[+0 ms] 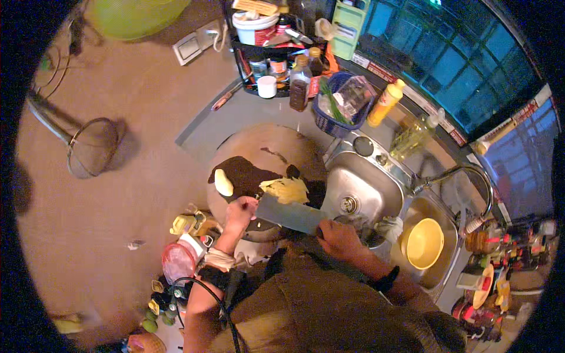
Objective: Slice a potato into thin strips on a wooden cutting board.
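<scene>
A round cutting board lies on the counter in front of me. My right hand grips the handle of a broad cleaver, its blade pointing left. Against the far edge of the blade lies a pile of thin pale-yellow slices. My left hand is curled at the blade's left end; whether it holds anything is not clear. A whole pale-yellow peeled piece rests on the board's left side, beyond my left hand. Dark wet-looking patches cover part of the board.
A steel double sink adjoins the board on the right, with a yellow bowl in its second basin and a curved faucet. Behind stand a blue basket, a yellow bottle and a crowded rack. Jars and bottles stand at the lower left.
</scene>
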